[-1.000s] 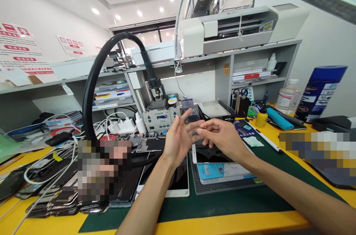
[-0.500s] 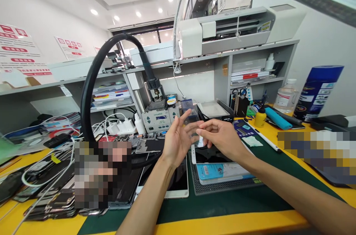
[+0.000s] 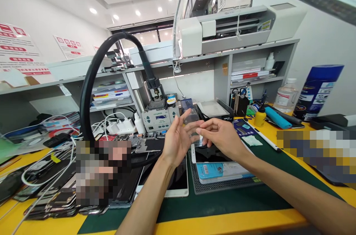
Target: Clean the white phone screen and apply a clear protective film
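Observation:
My left hand (image 3: 176,138) is palm up, its fingers spread and pointing toward the right hand. My right hand (image 3: 219,135) has thumb and fingertips pinched together, close beside the left fingertips. A thin clear film (image 3: 199,140) shows as a glint at the right fingertips; its outline is hard to see, and I cannot tell whether the left fingers touch it. Below the hands lies a white-framed phone (image 3: 211,154) with a dark screen, on top of a light-blue package (image 3: 208,171) and a dark perforated mat (image 3: 198,189).
A white tablet (image 3: 178,192) lies on the green mat (image 3: 222,207). Stacked phones (image 3: 52,205) and white cables stand left. A thick black hose (image 3: 86,98) arches from the grey station (image 3: 160,119). A yellow bottle (image 3: 260,118) and blue spray can (image 3: 319,90) stand right.
Both hands hold nearly the same pose. The glint on the clear film by the right fingertips has appeared and then dimmed. The view has shifted slightly.

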A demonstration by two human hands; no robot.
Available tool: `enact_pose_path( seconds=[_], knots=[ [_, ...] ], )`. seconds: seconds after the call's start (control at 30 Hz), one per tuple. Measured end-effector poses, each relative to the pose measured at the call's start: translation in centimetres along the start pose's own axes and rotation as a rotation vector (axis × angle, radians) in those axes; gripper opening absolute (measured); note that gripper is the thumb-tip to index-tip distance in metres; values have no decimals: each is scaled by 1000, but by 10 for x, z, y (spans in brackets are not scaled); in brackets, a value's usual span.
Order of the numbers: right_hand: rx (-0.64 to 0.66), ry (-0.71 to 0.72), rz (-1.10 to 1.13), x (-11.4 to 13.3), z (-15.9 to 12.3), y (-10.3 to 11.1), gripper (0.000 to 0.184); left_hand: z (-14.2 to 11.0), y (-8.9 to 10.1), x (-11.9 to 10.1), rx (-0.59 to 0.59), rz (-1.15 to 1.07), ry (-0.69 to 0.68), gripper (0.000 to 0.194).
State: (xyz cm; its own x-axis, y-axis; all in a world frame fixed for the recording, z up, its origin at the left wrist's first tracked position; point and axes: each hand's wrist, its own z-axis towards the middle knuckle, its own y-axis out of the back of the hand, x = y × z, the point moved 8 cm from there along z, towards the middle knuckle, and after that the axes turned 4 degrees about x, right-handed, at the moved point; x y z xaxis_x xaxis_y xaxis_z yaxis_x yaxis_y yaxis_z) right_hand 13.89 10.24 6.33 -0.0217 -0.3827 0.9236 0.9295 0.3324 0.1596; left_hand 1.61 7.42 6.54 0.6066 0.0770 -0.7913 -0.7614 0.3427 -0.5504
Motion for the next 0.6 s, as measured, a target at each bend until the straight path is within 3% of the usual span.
enact_pose_path(
  seconds=[0.6],
  knots=[
    [-39, -31, -52, 8, -2, 3, 26, 4, 7, 7, -55, -2, 13, 49]
  ],
)
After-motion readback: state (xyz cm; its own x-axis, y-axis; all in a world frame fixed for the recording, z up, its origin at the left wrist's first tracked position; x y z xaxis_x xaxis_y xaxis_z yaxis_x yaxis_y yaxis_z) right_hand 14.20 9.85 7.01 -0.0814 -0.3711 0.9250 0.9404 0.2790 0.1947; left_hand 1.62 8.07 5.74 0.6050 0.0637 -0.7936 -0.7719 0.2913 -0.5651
